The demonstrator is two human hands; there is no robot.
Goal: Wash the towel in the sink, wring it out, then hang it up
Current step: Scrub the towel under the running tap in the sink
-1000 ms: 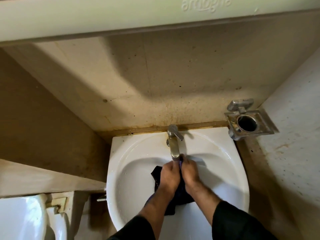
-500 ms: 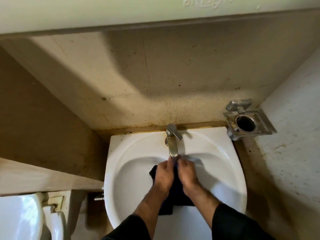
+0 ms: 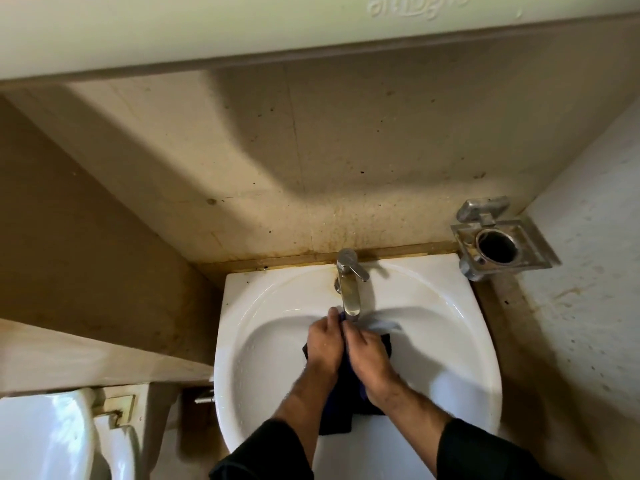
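Gripping towel (image 3: pixel 337 407) mid-basin (rim (image 3: pixel 239 341) clear): both hands.

Both hands work a dark towel (image 3: pixel 341 415) in the white sink (image 3: pixel 263 341), just below the spout of the metal tap (image 3: pixel 349 289). The left hand (image 3: pixel 323 342) and right hand (image 3: pixel 369 358) are pressed close together, fingers curled into the cloth. A metal holder (image 3: pixel 498 240) is fixed to the right wall, and a toilet (image 3: pixel 45 441) stands at lower left.

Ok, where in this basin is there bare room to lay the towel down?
Bare white bowl of the sink left of the left hand, and right of the right hand. Crowded mid-basin: both hands grip the dark towel under the faucet.
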